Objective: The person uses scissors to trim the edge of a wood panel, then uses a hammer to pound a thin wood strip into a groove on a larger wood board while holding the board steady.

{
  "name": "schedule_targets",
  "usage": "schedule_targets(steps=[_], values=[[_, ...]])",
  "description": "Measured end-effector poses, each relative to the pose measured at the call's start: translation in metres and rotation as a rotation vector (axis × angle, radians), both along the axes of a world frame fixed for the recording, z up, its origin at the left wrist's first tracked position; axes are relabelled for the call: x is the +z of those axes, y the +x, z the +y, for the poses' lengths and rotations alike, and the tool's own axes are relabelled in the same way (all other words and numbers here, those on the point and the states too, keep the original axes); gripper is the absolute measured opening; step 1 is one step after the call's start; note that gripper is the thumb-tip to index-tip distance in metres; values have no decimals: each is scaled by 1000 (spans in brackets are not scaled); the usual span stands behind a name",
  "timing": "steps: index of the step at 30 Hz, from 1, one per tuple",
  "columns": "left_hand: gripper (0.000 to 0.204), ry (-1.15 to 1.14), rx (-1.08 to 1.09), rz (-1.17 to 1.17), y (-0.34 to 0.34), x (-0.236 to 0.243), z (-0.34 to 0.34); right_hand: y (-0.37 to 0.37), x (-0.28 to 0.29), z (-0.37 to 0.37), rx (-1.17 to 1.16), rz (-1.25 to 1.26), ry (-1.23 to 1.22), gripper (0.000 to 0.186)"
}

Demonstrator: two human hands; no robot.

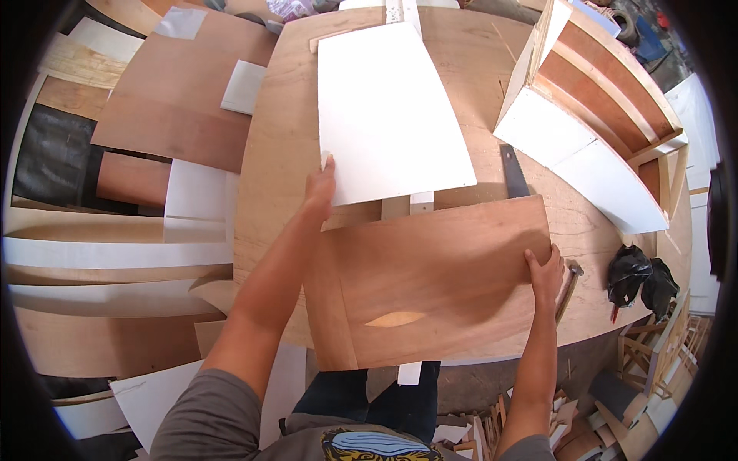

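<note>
My left hand (321,184) grips the lower left edge of a white board (392,107) above the middle of the work surface. My right hand (543,269) holds the right edge of a reddish-brown plywood sheet (430,284), which lies nearer my body. Pale wooden strips (422,201) run beneath both pieces. A handsaw (513,169) lies right of the white board, its handle out of sight. A hammer (569,292) lies just right of the plywood, beside my right hand.
A curved wooden frame (584,177) with a white face occupies the worktable's (284,69) right side. Black plastic bags (626,276) lie below it. Stacked panels (169,92) fill the left. Wood offcuts (492,426) are piled on the floor at lower right.
</note>
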State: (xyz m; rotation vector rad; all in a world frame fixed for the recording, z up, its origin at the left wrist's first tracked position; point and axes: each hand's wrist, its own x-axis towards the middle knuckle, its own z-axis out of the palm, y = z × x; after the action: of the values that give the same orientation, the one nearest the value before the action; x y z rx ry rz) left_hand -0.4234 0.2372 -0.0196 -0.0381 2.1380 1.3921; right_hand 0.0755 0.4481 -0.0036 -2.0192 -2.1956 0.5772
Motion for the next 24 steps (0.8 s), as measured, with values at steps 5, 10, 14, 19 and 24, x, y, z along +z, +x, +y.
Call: schedule_targets(steps=[5, 10, 14, 19, 24], values=[[70, 36, 18, 85, -10, 30, -4, 12, -9, 5, -33, -13, 20, 91], [63, 158, 148, 151, -77, 12, -7, 12, -24, 10, 6, -14, 42, 92], [68, 0, 138, 47, -114, 19, -13, 9, -18, 13, -30, 52, 0, 92], [77, -157, -47, 374, -70, -9, -66, 8, -3, 15, -46, 42, -51, 93], [65, -328, -12, 375, 20, -28, -201, -39, 44, -21, -64, -86, 2, 90]])
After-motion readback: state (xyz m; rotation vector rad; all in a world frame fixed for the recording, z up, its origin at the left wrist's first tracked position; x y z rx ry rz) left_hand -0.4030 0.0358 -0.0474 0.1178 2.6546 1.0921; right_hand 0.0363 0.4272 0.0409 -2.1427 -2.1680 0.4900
